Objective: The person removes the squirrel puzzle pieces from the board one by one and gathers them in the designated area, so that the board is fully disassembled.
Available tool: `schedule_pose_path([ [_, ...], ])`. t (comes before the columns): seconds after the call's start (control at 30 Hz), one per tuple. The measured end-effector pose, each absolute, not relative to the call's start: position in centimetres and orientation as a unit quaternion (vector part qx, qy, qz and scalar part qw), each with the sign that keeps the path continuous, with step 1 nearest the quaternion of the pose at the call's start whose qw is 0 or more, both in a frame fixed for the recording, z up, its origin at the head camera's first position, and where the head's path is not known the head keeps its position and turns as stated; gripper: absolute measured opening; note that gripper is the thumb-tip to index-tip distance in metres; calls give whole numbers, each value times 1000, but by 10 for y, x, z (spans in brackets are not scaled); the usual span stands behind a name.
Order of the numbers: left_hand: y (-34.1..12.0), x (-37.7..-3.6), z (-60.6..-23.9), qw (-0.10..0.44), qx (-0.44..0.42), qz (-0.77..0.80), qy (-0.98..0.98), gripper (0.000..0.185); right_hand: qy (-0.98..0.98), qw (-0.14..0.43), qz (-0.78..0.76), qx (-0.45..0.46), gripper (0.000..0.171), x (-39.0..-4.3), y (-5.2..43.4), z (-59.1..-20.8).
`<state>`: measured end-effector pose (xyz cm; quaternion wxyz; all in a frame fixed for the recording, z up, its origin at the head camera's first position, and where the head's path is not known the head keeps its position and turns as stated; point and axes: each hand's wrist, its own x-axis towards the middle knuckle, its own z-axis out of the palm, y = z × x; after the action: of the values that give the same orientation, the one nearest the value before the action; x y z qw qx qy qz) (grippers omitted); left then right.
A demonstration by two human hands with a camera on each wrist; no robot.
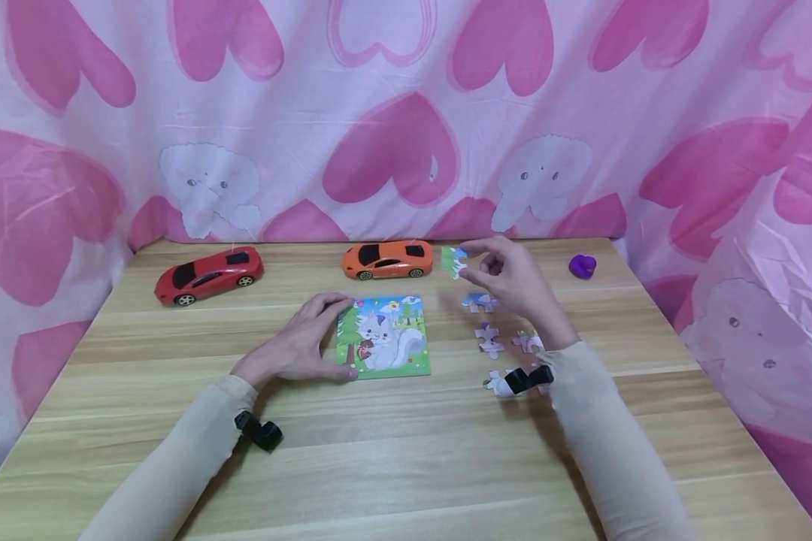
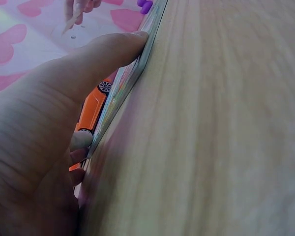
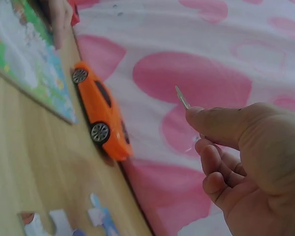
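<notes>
Wooden table (image 1: 406,466): puzzle board (image 1: 384,336) at centre, left hand (image 1: 302,343) lying open on its 9 o'clock edge. Right hand (image 1: 514,279) pinches a puzzle piece (image 1: 454,260) aloft at 1 o'clock. Risk: the thin fingertip pinch may slip, dropping the piece near the orange car (image 1: 387,259).

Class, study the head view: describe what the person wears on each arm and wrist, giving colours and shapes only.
Both arms are covered by snug, plain beige sleeves reaching the wrists: the left sleeve and the right sleeve. A small black boxy device sits at each cuff, the left wrist device and the right wrist device. The left hand and right hand are bare, with no rings visible.
</notes>
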<state>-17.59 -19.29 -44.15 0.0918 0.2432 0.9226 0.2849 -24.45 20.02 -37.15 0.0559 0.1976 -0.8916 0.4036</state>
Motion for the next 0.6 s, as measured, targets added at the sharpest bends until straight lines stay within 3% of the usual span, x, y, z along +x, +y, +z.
schedule_pose_path([
  [0.6,-193,-176,-441,94,241,286,923,134,-904,-28,387,182,41,-249,201,-407],
])
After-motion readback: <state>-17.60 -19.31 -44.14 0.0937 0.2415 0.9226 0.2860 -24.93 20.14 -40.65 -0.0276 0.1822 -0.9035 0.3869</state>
